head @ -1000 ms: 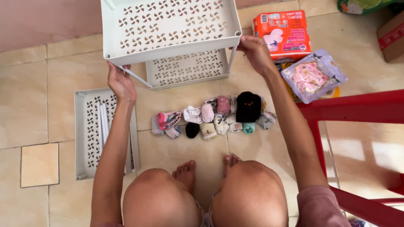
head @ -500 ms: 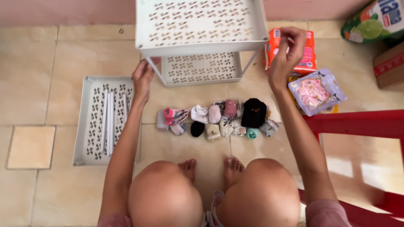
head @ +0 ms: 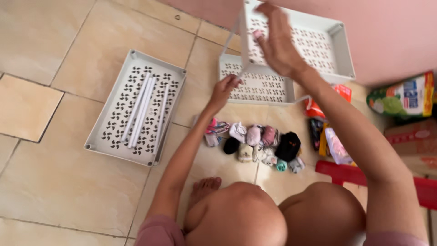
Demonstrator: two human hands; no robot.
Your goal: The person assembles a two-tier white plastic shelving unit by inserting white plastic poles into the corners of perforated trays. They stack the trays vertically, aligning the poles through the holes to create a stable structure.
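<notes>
A white perforated rack stands on the tiled floor by the pink wall, its upper tray point(head: 327, 41) held on thin posts above its lower tray point(head: 268, 89). My right hand point(head: 277, 43) lies flat on the upper tray's near left part, fingers spread and blurred. My left hand point(head: 225, 86) is curled at the rack's front left post, where it meets the lower tray's corner. A row of small rolled socks point(head: 259, 139), pink, white and black, lies on the floor in front of the rack, just beyond my knees.
A third loose white tray point(head: 114, 109) lies on the floor to the left with several white rods point(head: 141, 111) in it. Packages point(head: 334, 146), a green bag point(head: 400, 98) and a cardboard box point(head: 409, 141) sit at the right. A red stool point(head: 346, 173) stands beside my right knee.
The view has swung and tilted left. My right hand moved from the rack's right post onto the top of the upper tray. My left hand slid down the left post.
</notes>
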